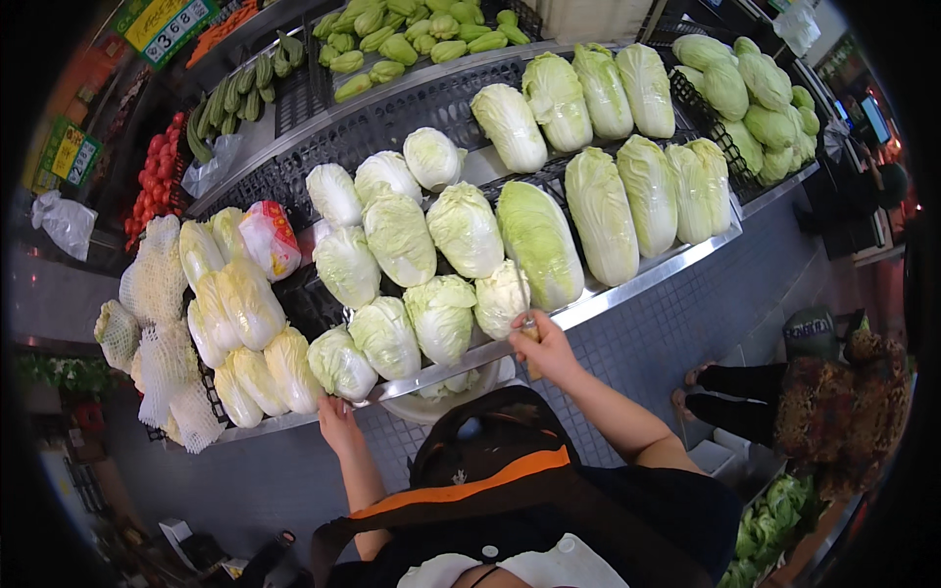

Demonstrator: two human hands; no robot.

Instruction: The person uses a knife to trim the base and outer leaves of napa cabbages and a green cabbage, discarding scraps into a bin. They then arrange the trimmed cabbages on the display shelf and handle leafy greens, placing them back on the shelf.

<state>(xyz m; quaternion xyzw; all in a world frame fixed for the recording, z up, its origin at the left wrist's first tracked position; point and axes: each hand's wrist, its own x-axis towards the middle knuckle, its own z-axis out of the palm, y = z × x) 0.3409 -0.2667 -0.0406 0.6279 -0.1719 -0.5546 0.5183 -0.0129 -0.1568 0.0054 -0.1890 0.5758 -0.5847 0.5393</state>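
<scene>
My right hand [542, 345] is closed around the handle of a knife [531, 331], whose thin blade points up over the cabbages. Just beyond it lies a small pale napa cabbage [501, 300], and a large green napa cabbage [539, 246] is to its right. My left hand [338, 422] is at the front metal edge of the display, its fingertips by a wrapped cabbage [342, 362] and a yellowish cabbage [292, 369]; nothing is plainly seen in it, and its fingers are partly hidden. More napa cabbages [399, 239], many in clear film, lie in rows.
The stall's metal rim [617, 294] runs before me. Below it is a white tub [419, 408] with leaves. Chayotes [397, 48], round green cabbages [764, 103] and net-wrapped produce [158, 294] surround the rows. A person [831, 411] stands at the right.
</scene>
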